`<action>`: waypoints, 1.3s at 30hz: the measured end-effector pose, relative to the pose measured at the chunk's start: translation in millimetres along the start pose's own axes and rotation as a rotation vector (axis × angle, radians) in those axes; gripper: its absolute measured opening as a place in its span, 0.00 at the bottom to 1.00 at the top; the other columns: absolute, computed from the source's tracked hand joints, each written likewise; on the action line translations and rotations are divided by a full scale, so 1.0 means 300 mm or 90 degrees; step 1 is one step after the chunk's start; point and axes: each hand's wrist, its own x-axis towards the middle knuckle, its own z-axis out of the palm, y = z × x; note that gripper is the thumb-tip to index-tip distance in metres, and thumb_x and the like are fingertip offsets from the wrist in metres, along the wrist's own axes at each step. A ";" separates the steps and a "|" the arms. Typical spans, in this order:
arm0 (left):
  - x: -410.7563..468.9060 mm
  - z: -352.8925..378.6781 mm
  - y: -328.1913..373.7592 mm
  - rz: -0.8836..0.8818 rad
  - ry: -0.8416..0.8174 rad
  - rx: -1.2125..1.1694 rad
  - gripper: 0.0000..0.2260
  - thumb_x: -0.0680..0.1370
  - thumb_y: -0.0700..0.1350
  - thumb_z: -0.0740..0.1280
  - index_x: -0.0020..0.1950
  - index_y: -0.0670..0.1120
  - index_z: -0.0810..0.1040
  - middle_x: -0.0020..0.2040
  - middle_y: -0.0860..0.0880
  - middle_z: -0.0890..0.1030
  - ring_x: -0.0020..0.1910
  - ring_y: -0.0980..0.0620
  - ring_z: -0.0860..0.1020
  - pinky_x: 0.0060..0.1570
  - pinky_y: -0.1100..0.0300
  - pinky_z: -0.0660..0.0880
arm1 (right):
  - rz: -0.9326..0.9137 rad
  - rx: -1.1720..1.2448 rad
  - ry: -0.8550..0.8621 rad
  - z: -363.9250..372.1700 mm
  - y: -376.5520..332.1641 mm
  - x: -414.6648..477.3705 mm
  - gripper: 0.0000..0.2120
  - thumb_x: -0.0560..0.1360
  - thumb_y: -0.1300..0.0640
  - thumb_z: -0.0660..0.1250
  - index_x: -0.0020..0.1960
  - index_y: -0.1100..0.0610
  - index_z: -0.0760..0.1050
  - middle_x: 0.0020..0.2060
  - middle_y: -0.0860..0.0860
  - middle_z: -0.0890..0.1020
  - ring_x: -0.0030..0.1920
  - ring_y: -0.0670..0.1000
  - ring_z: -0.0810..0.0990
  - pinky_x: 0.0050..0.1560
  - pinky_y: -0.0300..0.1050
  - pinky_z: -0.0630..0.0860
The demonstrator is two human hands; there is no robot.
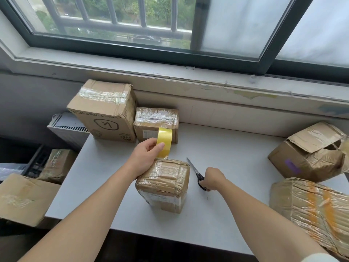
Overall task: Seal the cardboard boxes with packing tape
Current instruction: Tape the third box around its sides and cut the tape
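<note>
A small cardboard box [164,184] wrapped in clear tape stands in the middle of the white table [232,148]. My left hand [145,156] grips a yellow roll of packing tape [164,142] just above the box's far edge, and a strip of tape runs from the roll down onto the box top. To the right of the box, my right hand [212,178] curls round the black handles of a pair of scissors [195,171] that lie on the table, blades pointing away from me.
Two taped boxes [105,110] [156,121] stand at the table's back left. An open, crumpled box [309,154] and a long taped box [311,208] sit at the right. More boxes [24,197] lie lower left, beside a radiator [69,129]. A window sill runs behind.
</note>
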 end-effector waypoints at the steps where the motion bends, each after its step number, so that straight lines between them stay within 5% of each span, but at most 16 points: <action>1: -0.002 0.000 0.004 -0.007 -0.001 0.002 0.08 0.84 0.49 0.66 0.55 0.48 0.83 0.51 0.46 0.85 0.46 0.54 0.82 0.52 0.57 0.76 | -0.005 0.021 -0.006 -0.026 0.008 -0.002 0.11 0.75 0.53 0.68 0.37 0.57 0.72 0.33 0.52 0.78 0.37 0.55 0.78 0.35 0.41 0.72; 6: -0.001 0.000 0.019 -0.023 -0.011 0.004 0.07 0.84 0.46 0.66 0.56 0.47 0.82 0.50 0.49 0.86 0.46 0.57 0.82 0.50 0.63 0.76 | -0.047 0.161 -0.029 -0.163 0.052 -0.002 0.14 0.75 0.47 0.73 0.40 0.58 0.84 0.35 0.52 0.82 0.34 0.52 0.75 0.32 0.40 0.72; 13: -0.007 -0.006 0.019 -0.033 -0.011 0.005 0.08 0.85 0.49 0.64 0.58 0.49 0.81 0.51 0.50 0.86 0.49 0.55 0.83 0.50 0.64 0.75 | -0.141 0.372 -0.156 -0.357 0.070 -0.060 0.15 0.74 0.42 0.76 0.47 0.52 0.78 0.39 0.48 0.82 0.41 0.48 0.73 0.40 0.39 0.69; 16: -0.019 -0.006 0.016 -0.028 -0.006 0.002 0.09 0.86 0.48 0.63 0.59 0.49 0.80 0.51 0.51 0.85 0.45 0.61 0.81 0.47 0.68 0.74 | -0.186 0.331 -0.255 -0.428 0.085 -0.078 0.11 0.74 0.44 0.76 0.48 0.50 0.80 0.42 0.49 0.80 0.43 0.49 0.72 0.42 0.40 0.69; 24: -0.026 -0.011 -0.018 -0.018 0.012 -0.025 0.11 0.85 0.53 0.61 0.61 0.52 0.80 0.54 0.51 0.85 0.54 0.52 0.82 0.59 0.56 0.75 | -0.225 0.142 -0.430 -0.523 0.011 -0.106 0.16 0.72 0.40 0.73 0.52 0.50 0.81 0.41 0.47 0.79 0.42 0.47 0.70 0.43 0.40 0.67; 39: -0.034 0.001 -0.026 -0.013 0.035 -0.098 0.11 0.86 0.50 0.61 0.63 0.50 0.79 0.53 0.51 0.86 0.51 0.54 0.83 0.56 0.58 0.76 | -0.279 0.030 -0.368 -0.486 -0.175 -0.107 0.10 0.73 0.41 0.75 0.46 0.47 0.81 0.41 0.48 0.81 0.39 0.44 0.74 0.45 0.41 0.68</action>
